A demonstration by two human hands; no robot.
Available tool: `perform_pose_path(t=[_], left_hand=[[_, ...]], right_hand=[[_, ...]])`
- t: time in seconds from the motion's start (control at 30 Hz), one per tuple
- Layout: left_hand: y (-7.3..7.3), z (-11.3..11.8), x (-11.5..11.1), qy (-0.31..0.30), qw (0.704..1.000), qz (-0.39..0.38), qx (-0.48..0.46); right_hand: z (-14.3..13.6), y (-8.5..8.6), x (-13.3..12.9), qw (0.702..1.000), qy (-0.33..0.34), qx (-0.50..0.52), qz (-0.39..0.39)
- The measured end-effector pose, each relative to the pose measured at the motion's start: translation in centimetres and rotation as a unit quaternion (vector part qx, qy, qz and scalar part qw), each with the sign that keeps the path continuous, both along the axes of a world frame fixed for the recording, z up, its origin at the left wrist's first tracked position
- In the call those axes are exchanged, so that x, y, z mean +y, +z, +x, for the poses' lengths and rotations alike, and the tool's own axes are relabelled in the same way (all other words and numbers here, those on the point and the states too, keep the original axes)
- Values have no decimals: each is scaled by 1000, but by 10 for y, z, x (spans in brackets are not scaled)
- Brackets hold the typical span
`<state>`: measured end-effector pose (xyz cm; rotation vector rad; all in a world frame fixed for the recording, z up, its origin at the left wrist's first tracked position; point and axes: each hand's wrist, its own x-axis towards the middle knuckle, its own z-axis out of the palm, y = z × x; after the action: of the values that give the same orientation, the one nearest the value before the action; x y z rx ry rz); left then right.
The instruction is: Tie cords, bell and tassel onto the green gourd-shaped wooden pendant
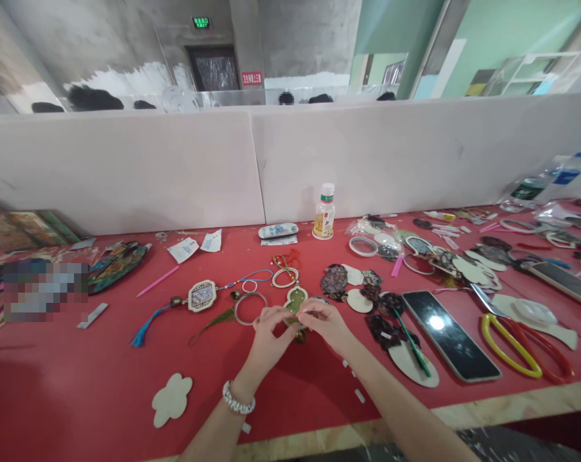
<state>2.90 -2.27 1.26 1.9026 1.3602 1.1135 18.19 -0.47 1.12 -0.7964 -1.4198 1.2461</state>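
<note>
Green pendant (297, 297), on the red bench (102, 385): I judge it light, stiff, best held by its rim. Left hand (269, 340) and right hand (329, 326): fingertips nearly closed at its lower end, contents unclear.

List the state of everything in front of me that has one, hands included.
Small bottle: upright, capped.
Phone: face up, screen dark apart from a bright glare.
Scissors: lying down; blade opening unclear.
Oval case: closed, lying flat.
Exit sign: lit green.
Blue-tasseled pendant: lying flat.
Left hand, right hand: fingertips together at the green gourd-shaped piece; grip hidden.
</note>
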Motion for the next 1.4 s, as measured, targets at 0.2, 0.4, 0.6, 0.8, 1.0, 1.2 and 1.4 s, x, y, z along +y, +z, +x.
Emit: perform_pose_path(t=[0.2,0.4,0.6,0.8,1.0,1.2,1.4], left_hand=[[-5,4,0,-26,998,-30,-47],[-9,1,2,-44,989,-80,-118],[-13,0,3,-53,987,-85,-127],[-11,0,3,-52,989,-78,-117],[-9,0,1,-55,988,-84,-113],[-7,1,1,-72,985,-94,-128],[-8,2,2,-61,984,-110,-122]], right_hand=[[0,-1,-1,998,-14,-12,-53],[1,1,0,990,-17,10,-139],[0,1,-1,995,4,-24,-101],[-1,4,-3,997,23,-65,-37],[-1,-1,-2,997,21,-55,-59],[-1,-4,-1,996,20,-27,-84],[-2,-5,-1,996,-4,-47,-78]])
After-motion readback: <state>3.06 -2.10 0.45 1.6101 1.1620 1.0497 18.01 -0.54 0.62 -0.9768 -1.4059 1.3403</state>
